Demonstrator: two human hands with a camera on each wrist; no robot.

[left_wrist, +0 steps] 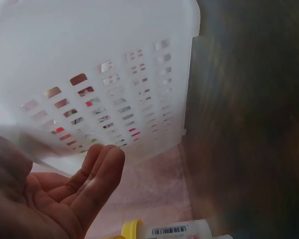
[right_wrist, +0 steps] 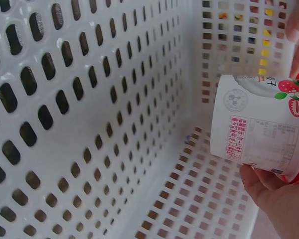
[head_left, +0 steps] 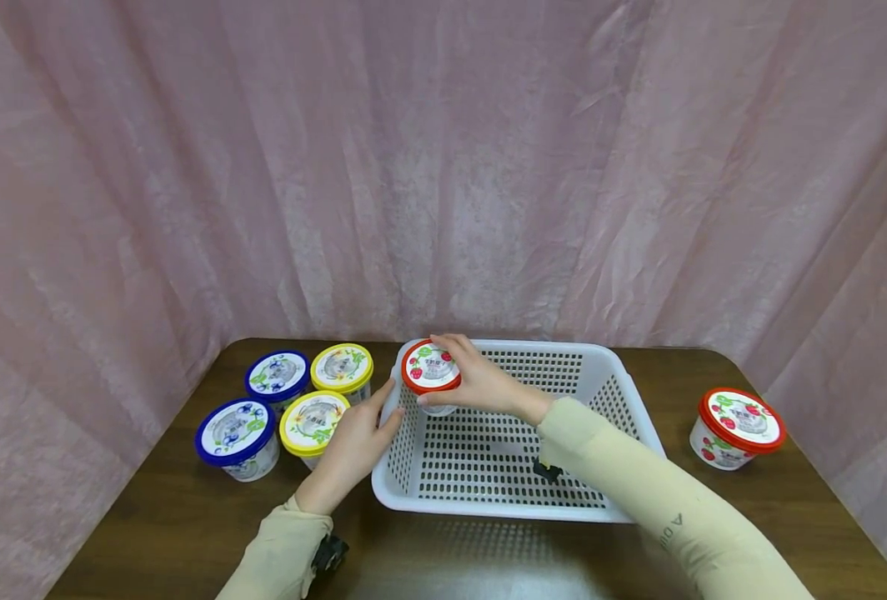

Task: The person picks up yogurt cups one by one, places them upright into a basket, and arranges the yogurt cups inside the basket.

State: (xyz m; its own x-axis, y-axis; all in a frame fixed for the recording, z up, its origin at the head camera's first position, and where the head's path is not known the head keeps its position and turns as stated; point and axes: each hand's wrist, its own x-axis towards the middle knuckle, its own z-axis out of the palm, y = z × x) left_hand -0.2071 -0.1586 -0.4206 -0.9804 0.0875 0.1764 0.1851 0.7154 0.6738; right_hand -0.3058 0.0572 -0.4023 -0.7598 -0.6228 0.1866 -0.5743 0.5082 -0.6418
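My right hand [head_left: 483, 385] grips a red-lidded yogurt tub [head_left: 430, 367] at the left end inside a white plastic basket [head_left: 503, 505]. In the right wrist view the tub [right_wrist: 261, 124] lies across the picture, its printed side with strawberries showing, and fingertips are on its lower edge. Beside the basket's left wall is my left hand [head_left: 355, 450], with its fingers extended along the rim. The left wrist view shows these fingers [left_wrist: 102, 174] outside the perforated wall, fairly straight, with nothing held; whether they touch it I cannot tell.
Two yellow-lidded tubs [head_left: 342, 367] and two blue-lidded tubs [head_left: 237, 432] stand left of the basket, close to my left hand. Another red-lidded tub [head_left: 739, 429] stands at the right of the brown table [head_left: 151, 525]. Behind the table hangs a pink curtain [head_left: 443, 167].
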